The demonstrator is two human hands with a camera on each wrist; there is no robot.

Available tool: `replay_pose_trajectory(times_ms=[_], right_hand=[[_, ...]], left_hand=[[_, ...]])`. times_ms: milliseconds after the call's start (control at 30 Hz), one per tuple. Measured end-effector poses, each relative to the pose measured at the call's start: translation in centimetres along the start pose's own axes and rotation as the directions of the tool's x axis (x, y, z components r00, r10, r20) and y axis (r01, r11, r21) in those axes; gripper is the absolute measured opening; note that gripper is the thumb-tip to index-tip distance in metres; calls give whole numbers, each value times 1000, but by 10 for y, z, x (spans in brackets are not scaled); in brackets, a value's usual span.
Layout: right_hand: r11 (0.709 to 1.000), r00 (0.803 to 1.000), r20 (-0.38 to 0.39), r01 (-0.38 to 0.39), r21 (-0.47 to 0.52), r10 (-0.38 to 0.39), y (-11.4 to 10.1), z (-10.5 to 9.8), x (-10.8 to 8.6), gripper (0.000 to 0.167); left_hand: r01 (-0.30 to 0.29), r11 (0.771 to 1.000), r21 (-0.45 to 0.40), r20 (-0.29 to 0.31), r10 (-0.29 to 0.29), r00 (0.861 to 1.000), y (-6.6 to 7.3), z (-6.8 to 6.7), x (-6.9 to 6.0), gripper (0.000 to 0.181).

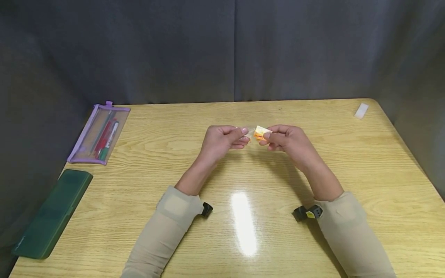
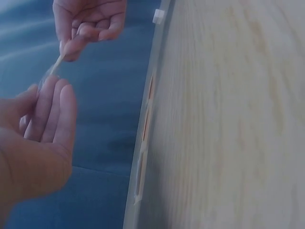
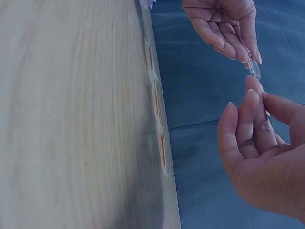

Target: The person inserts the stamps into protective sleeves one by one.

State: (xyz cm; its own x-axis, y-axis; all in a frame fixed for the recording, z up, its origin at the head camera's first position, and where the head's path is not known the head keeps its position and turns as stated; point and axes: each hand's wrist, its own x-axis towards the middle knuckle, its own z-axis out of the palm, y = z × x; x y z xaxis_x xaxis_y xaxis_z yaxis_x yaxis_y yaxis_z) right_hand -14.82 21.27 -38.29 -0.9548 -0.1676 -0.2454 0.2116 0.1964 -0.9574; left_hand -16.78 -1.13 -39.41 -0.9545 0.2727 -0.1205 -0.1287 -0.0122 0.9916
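Above the middle of the table, my right hand (image 1: pixel 286 139) pinches a small flat piece with a white, yellow and orange print (image 1: pixel 261 133) between thumb and fingers. Facing it, my left hand (image 1: pixel 224 139) pinches a scrap of clear plastic (image 3: pixel 255 70). The plastic reaches toward the printed piece; whether the two are joined cannot be told. Edge-on in the left wrist view, the piece shows as a thin pale strip (image 2: pixel 58 63) between both hands. Fingers cover much of both things.
A purple-edged mesh pouch (image 1: pixel 81 148) with several pens lies at the back left. Nearer me on the left is a dark green case (image 1: pixel 53 214). A small white block (image 1: pixel 361 111) sits at the back right of the wooden table (image 1: pixel 167 127). Dark curtains (image 1: pixel 167 50) hang around it.
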Motion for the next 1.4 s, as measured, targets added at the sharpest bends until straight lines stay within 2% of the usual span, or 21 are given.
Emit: replay_pose_trajectory(times_ms=[400, 633, 867, 1033, 1233, 1400], right_hand=[[1000, 1000, 25, -3, -19, 3, 0, -3, 0, 33], [1000, 1000, 27, -8, -26, 8, -1, -3, 0, 33], [1000, 999, 25, -20, -11, 20, -2, -3, -1, 33], [1000, 1000, 29, -11, -25, 12, -2, -2, -1, 34], [998, 999, 27, -15, -58, 17, -2, -2, 0, 34], [991, 1000, 20, -1, -137, 4, -2, -3, -2, 31]], left_hand=[[-2, 999, 35, 46, 1, 999, 1, -3, 2, 23], [8, 998, 62, 43, -10, 999, 5, -3, 0, 24], [-19, 997, 71, 36, 16, 999, 4, -4, 0, 23], [-20, 996, 83, 62, 15, 998, 3, -3, 1, 24], [6, 998, 68, 85, -12, 996, 2, -1, 1, 23], [96, 995, -23, 114, -92, 989, 0, 3, 1, 23]])
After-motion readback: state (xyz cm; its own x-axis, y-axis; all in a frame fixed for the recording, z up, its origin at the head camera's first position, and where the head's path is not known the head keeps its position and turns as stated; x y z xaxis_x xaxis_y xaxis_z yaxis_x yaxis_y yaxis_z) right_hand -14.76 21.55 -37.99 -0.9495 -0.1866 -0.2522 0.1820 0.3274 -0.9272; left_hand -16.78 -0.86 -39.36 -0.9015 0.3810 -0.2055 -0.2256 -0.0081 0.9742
